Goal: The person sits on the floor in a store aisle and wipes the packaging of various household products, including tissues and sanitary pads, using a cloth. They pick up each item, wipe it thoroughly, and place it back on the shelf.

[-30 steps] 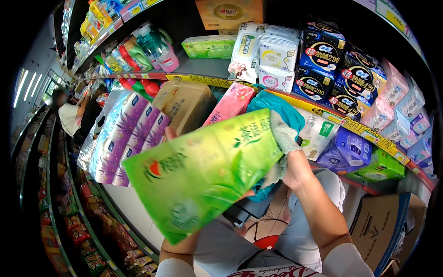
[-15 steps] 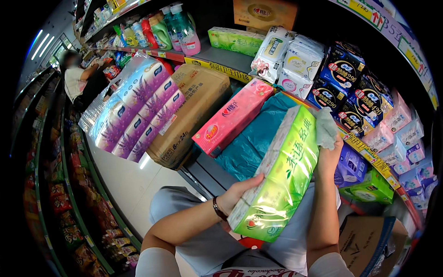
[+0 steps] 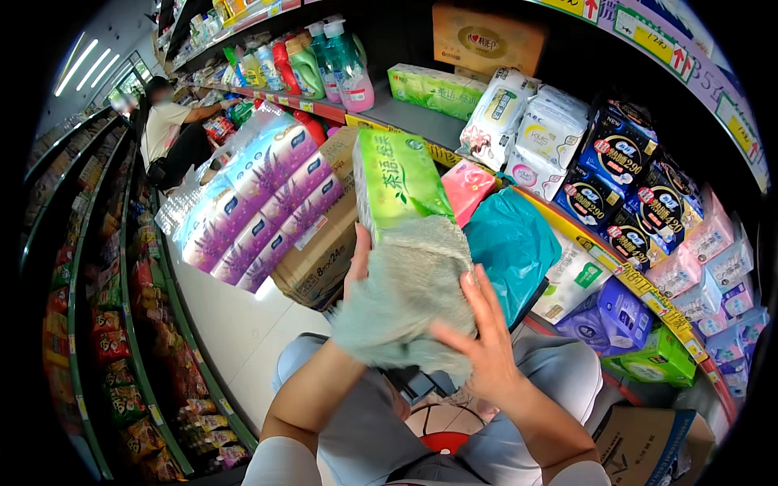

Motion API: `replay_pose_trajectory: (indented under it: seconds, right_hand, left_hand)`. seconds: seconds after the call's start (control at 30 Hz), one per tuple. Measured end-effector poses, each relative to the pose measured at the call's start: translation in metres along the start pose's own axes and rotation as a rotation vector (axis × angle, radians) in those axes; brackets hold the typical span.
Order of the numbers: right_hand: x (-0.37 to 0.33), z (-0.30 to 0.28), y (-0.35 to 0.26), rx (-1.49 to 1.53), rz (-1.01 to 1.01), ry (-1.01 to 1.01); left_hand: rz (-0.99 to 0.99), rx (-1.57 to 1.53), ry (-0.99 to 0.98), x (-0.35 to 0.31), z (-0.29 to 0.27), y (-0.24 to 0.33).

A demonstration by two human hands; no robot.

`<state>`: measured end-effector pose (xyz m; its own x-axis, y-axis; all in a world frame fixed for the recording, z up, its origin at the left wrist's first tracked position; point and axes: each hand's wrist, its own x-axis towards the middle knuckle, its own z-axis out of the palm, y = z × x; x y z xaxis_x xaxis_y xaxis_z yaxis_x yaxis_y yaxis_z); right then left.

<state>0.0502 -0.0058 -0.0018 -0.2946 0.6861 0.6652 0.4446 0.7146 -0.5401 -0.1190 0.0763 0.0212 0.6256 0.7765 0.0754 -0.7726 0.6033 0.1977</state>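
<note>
A green and yellow-green plastic-wrapped tissue pack (image 3: pixel 403 180) stands tilted in front of me, its lower end covered by a grey-green cloth (image 3: pixel 417 279). My left hand (image 3: pixel 357 267) is closed against the pack's left side, with part of it behind the cloth. On the other side, my right hand (image 3: pixel 490 348) presses the cloth to the pack with fingers spread; the cloth's lower edge is blurred. Just beyond the pack lie a pink tissue pack (image 3: pixel 468 188), mostly hidden, and a crumpled teal plastic bag (image 3: pixel 510 251).
Purple toilet-roll packs (image 3: pixel 251 198) lean against a cardboard carton (image 3: pixel 318 267) at left. Ahead, a shelf holds a green tissue pack (image 3: pixel 433 89), bottles (image 3: pixel 350 69) and dark pad packs (image 3: pixel 620 146). An opened box (image 3: pixel 648 445) sits lower right. A person (image 3: pixel 174 125) crouches down the aisle.
The green tissue pack has swung upright and left, over the pink pack and carton. The cloth has spread from its upper right corner across its lower end. Both hands have shifted with them.
</note>
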Motion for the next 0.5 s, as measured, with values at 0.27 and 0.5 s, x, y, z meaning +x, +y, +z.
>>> replay_pose_trajectory:
  seconds: [0.27, 0.5]
  right_hand:
    - [-0.051, 0.014, 0.025, 0.501, 0.589, 0.195]
    - [-0.017, -0.003, 0.019, 0.594, 0.690, 0.240]
  left_hand:
    - [0.148, 0.618, 0.029, -0.002, -0.019, 0.000]
    - [0.239, 1.067, 0.310, 0.017, -0.001, 0.047]
